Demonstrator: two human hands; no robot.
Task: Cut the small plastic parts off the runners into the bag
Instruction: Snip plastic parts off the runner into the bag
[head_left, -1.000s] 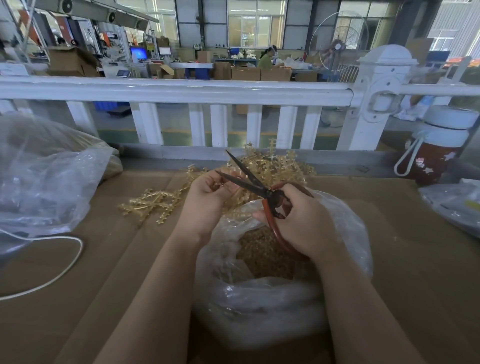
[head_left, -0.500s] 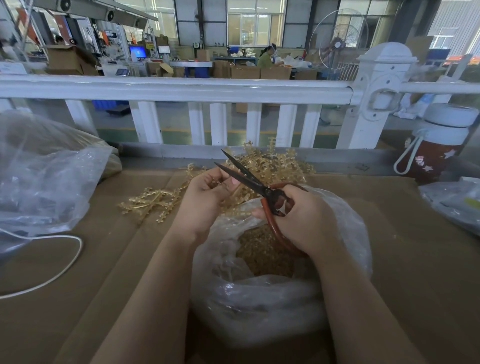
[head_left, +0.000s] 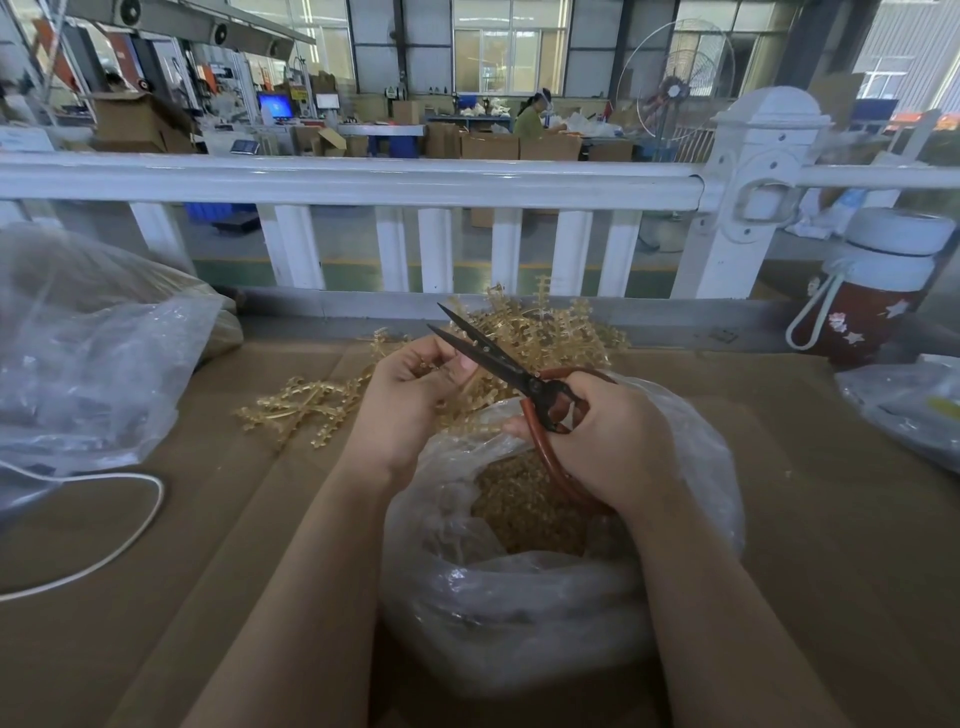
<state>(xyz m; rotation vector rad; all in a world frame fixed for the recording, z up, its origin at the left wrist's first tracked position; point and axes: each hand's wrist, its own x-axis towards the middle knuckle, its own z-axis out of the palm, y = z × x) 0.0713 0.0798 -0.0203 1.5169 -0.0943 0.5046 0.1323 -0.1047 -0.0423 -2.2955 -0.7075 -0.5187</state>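
1. Since the earlier frame the scissors (head_left: 511, 370) blades have narrowed to a slim gap beside the left thumb.
2. Right hand (head_left: 605, 441): grip curled round the red handles.
3. Left hand (head_left: 410, 400): fingers pinch a runner (head_left: 470, 387) (amber, partly hidden) above the bag (head_left: 524, 613).
4. Cut parts (head_left: 524, 509) fill the bag; uncut runners (head_left: 306, 405) lie on the tabletop (head_left: 218, 545) behind.

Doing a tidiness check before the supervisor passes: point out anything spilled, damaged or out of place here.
Nothing looks spilled or damaged. Loose runners sprawl across the table left of the bag, and a white cord trails nearby.
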